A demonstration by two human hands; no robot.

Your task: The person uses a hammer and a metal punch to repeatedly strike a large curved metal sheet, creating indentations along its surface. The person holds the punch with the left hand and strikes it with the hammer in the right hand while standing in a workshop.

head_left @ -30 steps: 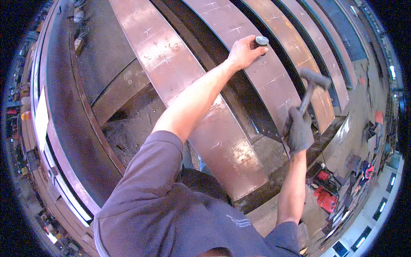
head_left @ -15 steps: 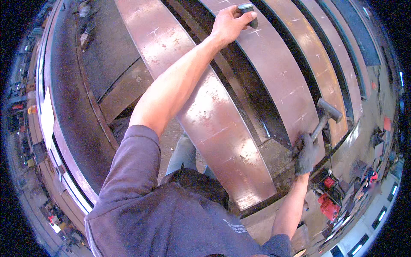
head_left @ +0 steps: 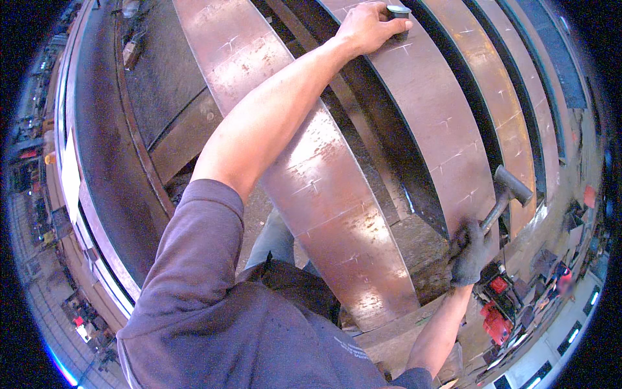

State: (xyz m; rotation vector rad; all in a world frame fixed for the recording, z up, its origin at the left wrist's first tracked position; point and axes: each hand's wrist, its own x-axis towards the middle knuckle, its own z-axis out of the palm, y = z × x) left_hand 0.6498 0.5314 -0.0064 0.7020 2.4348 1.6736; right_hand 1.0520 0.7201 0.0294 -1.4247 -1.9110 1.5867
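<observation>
My bare left hand (head_left: 369,27) is closed around a short dark punch (head_left: 399,11) with a round, flat, greenish-grey top. Its lower end is at a curved steel plate (head_left: 440,97); whether it touches the surface is hidden. Fine pale cross marks and thin lines run along this plate. My right hand (head_left: 470,256), in a dark grey glove, grips a hammer (head_left: 513,187) by its handle near the plate's near end. The cylindrical hammer head is up and to the right of that hand, well apart from the punch.
A shinier curved plate (head_left: 330,188) passes beneath my left forearm, with dark gaps beside it. More curved plates (head_left: 495,84) lie to the right. A dark curved beam (head_left: 107,142) stands at left. Red equipment (head_left: 497,322) is at lower right.
My left hand and the punch have shifted right and slightly down in the picture. My gloved right hand and the hammer are also farther right and lower. The view has shifted a little.
</observation>
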